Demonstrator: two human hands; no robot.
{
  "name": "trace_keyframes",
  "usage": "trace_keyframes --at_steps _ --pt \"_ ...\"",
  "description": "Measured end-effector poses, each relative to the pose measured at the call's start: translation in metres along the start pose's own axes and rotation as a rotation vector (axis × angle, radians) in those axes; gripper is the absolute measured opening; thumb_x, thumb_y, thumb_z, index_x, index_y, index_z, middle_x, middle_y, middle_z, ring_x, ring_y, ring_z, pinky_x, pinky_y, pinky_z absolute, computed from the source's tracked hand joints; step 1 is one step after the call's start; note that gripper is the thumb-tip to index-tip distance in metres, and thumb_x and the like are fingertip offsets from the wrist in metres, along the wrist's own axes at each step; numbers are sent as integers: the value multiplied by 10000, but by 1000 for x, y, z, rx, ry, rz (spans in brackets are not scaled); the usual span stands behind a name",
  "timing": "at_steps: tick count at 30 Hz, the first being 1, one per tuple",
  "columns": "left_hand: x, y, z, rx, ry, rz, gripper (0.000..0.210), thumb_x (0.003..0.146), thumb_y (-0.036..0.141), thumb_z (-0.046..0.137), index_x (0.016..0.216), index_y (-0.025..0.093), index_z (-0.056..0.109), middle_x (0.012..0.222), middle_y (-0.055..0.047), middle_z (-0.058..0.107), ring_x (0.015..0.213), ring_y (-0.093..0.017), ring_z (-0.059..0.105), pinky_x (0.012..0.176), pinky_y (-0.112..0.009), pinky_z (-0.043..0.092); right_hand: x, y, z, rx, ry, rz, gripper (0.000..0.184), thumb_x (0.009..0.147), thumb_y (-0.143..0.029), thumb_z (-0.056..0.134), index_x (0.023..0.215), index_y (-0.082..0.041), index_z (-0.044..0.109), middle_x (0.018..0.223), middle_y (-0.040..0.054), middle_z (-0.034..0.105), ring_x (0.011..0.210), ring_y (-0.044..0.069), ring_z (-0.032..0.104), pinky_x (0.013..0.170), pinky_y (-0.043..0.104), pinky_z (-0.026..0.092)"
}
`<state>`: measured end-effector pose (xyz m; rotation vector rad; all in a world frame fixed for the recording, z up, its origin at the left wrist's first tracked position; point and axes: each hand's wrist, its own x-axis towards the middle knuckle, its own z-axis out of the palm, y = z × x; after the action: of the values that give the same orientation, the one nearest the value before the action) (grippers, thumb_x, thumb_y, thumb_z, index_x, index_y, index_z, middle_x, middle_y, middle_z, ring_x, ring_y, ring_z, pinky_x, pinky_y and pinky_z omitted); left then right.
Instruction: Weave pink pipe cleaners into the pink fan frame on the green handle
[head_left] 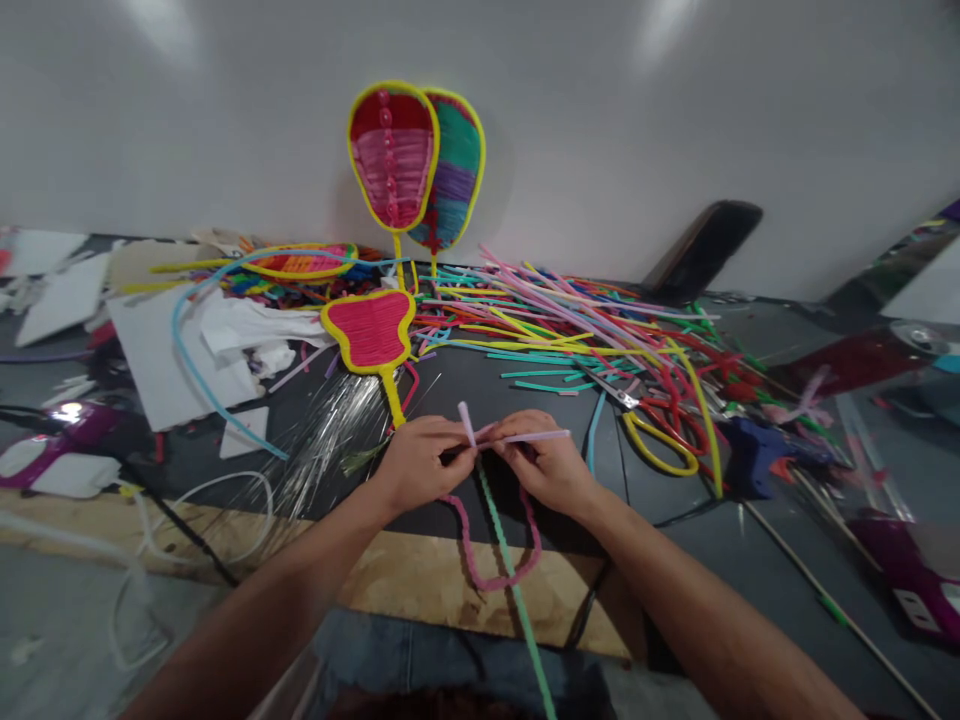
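My left hand (424,463) and my right hand (546,462) meet in front of me, each with its fingers pinched. Between them is a pale lilac pipe cleaner (536,436), one end sticking up at the left and the other pointing right. A dusty pink pipe cleaner (469,560) hangs in a loop beneath both hands. From the same spot a mint-green stem (517,590) runs down toward my lap, crossing the loop. Just beyond my left hand lies a pink fan shape with a yellow edge and handle (375,330). My fingers hide where the strands join.
Two fan shapes (394,160) lean on the wall. Loose pipe cleaners (585,310) pile up at the back. Yellow-handled scissors (660,445) and a blue glue gun (750,460) lie right. Thin wires (330,430), white card (176,350) and a purple glue gun (82,440) lie left.
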<state>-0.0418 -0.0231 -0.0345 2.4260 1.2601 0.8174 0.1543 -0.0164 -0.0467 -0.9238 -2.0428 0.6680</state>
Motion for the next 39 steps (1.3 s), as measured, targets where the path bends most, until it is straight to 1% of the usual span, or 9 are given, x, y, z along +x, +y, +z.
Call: trace_keyframes --at_steps 3,6,10,13,15,19,29,35,39 --pt "-1 -1 0 -53 7 -49 152 760 182 536 732 188 685 753 -19 713 700 -140 645 688 -247 504 0 2 -6 17 -45 12 91 852 -183 511 841 -219 594 843 50 686 834 183 624 808 358 454" --pt "0 -2 0 -94 20 -96 156 722 167 553 797 196 687 822 -20 711 816 -159 637 770 -275 506 1 3 -12 30 -83 8 96 864 -195 490 841 -216 580 838 58 669 840 184 613 805 359 464" --pt "2 -4 -2 -119 55 -191 138 708 139 521 719 193 647 848 -28 700 943 -187 612 865 -334 487 2 6 -18 53 -30 30 109 879 -207 472 829 -209 568 852 70 652 863 186 600 812 368 476" --pt "3 -6 -2 -172 52 -231 117 736 161 506 663 185 595 984 -52 697 954 -185 628 894 -349 480 1 6 -18 77 -18 29 116 885 -215 468 824 -212 567 858 72 644 881 188 596 821 372 480" --pt "3 -6 -2 -194 37 -256 111 758 190 507 722 183 612 1045 -61 690 978 -186 631 896 -337 481 0 5 -17 93 -20 11 107 882 -209 476 834 -216 571 861 70 644 893 188 594 826 371 480" --pt "3 -5 -2 -213 -5 -308 163 799 243 503 840 183 649 994 -48 710 931 -177 650 843 -297 503 0 2 -15 122 7 -11 87 870 -193 505 878 -222 587 878 62 655 914 186 593 842 375 476" --pt "1 1 -1 -239 10 -196 157 789 221 541 851 176 678 989 -49 710 919 -164 654 834 -261 519 3 -5 -2 -78 44 -41 71 801 -249 631 853 -257 679 984 53 683 1037 227 535 938 452 409" --pt "2 2 -5 -244 137 -251 127 758 182 544 791 169 666 930 -52 717 864 -159 662 751 -241 541 2 -2 -2 -6 79 -60 64 803 -205 630 807 -237 685 1043 78 640 1043 210 530 927 411 435" --pt "5 5 -12 -273 198 -249 101 743 172 551 725 176 650 896 -52 715 836 -158 662 715 -233 542 0 -4 -2 74 96 43 54 789 -198 632 786 -218 682 1204 103 553 1124 224 510 963 405 410"
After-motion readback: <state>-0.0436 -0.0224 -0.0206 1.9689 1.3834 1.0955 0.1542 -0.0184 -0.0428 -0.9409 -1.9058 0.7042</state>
